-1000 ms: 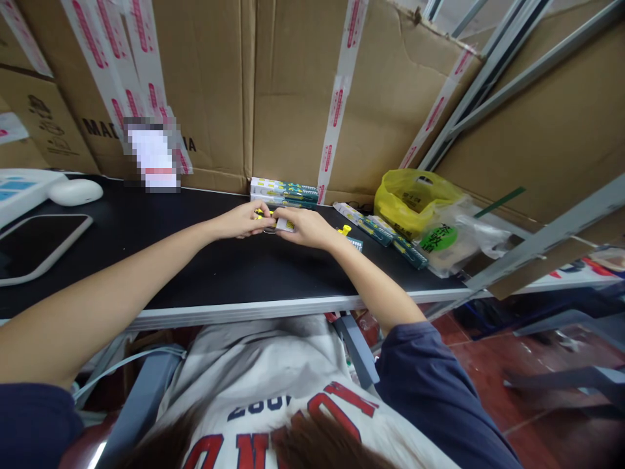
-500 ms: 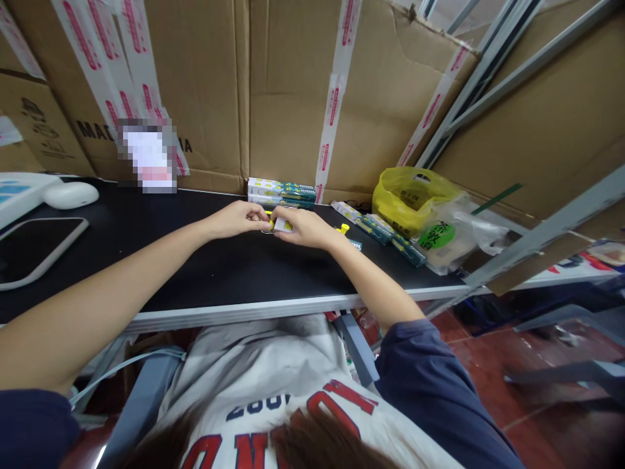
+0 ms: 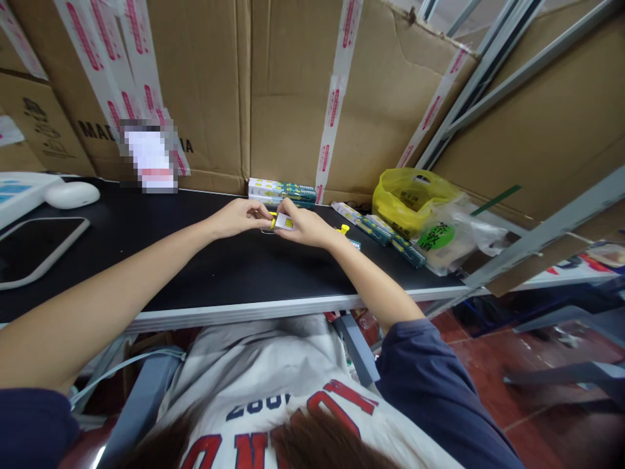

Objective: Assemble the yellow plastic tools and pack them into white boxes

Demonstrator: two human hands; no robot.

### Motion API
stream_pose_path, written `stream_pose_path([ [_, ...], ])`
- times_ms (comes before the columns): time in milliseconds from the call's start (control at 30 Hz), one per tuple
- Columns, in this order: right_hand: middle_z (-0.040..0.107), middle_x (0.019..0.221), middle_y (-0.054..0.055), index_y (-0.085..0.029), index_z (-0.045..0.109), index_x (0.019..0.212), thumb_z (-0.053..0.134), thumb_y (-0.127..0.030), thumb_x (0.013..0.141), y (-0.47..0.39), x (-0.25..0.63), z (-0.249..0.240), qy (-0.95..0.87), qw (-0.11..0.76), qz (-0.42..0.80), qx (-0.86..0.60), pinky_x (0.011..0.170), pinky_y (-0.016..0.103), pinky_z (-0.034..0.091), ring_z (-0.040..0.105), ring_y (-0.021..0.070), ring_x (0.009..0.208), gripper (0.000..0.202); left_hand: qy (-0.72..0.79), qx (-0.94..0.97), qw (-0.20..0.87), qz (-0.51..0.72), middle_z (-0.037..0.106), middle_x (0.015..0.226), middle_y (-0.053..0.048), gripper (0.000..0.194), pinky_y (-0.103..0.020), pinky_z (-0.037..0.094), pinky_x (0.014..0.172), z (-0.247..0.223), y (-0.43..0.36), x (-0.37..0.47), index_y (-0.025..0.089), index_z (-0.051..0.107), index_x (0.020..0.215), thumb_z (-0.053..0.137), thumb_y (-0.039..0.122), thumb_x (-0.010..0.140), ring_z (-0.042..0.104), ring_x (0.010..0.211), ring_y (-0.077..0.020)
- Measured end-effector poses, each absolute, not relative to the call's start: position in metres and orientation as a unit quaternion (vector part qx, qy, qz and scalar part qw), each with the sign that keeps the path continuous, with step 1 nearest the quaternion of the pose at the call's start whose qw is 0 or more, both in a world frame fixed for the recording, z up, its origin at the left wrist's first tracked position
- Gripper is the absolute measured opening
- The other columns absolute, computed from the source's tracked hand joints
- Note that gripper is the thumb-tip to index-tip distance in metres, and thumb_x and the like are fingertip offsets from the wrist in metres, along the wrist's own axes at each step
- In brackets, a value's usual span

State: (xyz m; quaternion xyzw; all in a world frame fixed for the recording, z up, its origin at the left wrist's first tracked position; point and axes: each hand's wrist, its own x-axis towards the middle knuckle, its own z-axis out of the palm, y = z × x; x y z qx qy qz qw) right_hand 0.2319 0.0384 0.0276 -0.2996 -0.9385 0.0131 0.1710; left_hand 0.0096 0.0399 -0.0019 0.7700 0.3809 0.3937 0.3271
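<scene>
While I watch from far off, my left hand [image 3: 238, 219] pinches a yellow bit [image 3: 273, 220] and my right hand [image 3: 306, 228] grips a white box [image 3: 285, 223], close together over the black table [image 3: 215, 273]. Long boxes [image 3: 280, 191] sit at twelve o'clock, a yellow bag [image 3: 403, 195] near three o'clock.

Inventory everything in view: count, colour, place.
cardboard: several, brown, back
table: one, black, centre
boxes: several, green and white, back and right
bags: two, yellow and clear, right
loose piece: one, yellow, right
held box: one, white, centre
held piece: one, yellow, centre
tablet: one, black, left
mouse: one, white, left
device: one, white, left
blurred thing: one, whitish, left
frame: one, grey, right
chair parts: several, grey, bottom
shirt: one, white-navy, bottom
left hand: one, bare, centre
right hand: one, bare, centre
</scene>
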Motion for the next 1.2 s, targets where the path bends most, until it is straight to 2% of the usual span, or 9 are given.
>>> stream_pose_path([
  [333,0.065,0.096,0.007,-0.022,0.039,0.104,0.059,-0.042,0.088,0.039,0.231,0.026,-0.94,0.172,0.032,-0.293,0.065,0.028,0.039,0.061,0.0209,0.076,0.032,0.383,0.778,0.263,0.422,0.074,0.076,-0.005,0.028,-0.03,0.049,0.069,-0.003,0.035,0.012,0.015,0.073,0.077,0.071,0.042,0.072,0.065,0.07,-0.018],
  [600,0.066,0.1,0.007,-0.022,0.041,0.107,0.062,-0.04,0.087,0.035,0.226,0.024,-0.942,0.18,0.04,-0.279,0.067,0.028,0.04,0.063,0.0212,0.08,0.034,0.356,0.804,0.191,0.436,0.063,0.069,-0.002,0.019,-0.026,0.043,0.061,-0.01,0.033,0.021,0.016,0.073,0.067,0.068,0.034,0.069,0.057,0.064,-0.0135],
  [767,0.067,0.1,0.007,-0.02,0.047,0.107,0.063,-0.043,0.086,0.039,0.229,0.027,-0.933,0.184,0.048,-0.307,0.068,0.029,0.039,0.063,0.0219,0.082,0.036,0.384,0.781,0.257,0.42,0.066,0.066,-0.002,0.025,-0.027,0.046,0.062,-0.007,0.036,0.016,0.016,0.075,0.075,0.067,0.039,0.073,0.057,0.061,-0.014],
  [933,0.067,0.099,0.007,-0.019,0.049,0.107,0.063,-0.043,0.084,0.042,0.232,0.029,-0.928,0.202,0.067,-0.305,0.068,0.028,0.038,0.062,0.0212,0.081,0.036,0.424,0.737,0.311,0.425,0.066,0.062,-0.002,0.034,-0.025,0.042,0.052,-0.002,0.041,0.006,0.014,0.076,0.086,0.074,0.045,0.072,0.049,0.049,-0.0102],
  [1100,0.067,0.101,0.008,-0.018,0.05,0.108,0.062,-0.045,0.084,0.046,0.234,0.029,-0.925,0.223,0.078,-0.298,0.07,0.028,0.038,0.062,0.0206,0.082,0.038,0.421,0.742,0.312,0.417,0.066,0.064,-0.003,0.034,-0.028,0.046,0.056,-0.002,0.042,0.006,0.015,0.077,0.08,0.076,0.047,0.069,0.055,0.056,-0.0129],
  [1200,0.067,0.101,0.008,-0.017,0.051,0.108,0.063,-0.047,0.083,0.046,0.233,0.028,-0.925,0.227,0.084,-0.292,0.071,0.028,0.039,0.062,0.0208,0.084,0.04,0.389,0.763,0.269,0.441,0.069,0.077,-0.005,0.028,-0.031,0.05,0.068,-0.004,0.04,0.01,0.016,0.075,0.071,0.075,0.043,0.066,0.061,0.068,-0.0159],
])
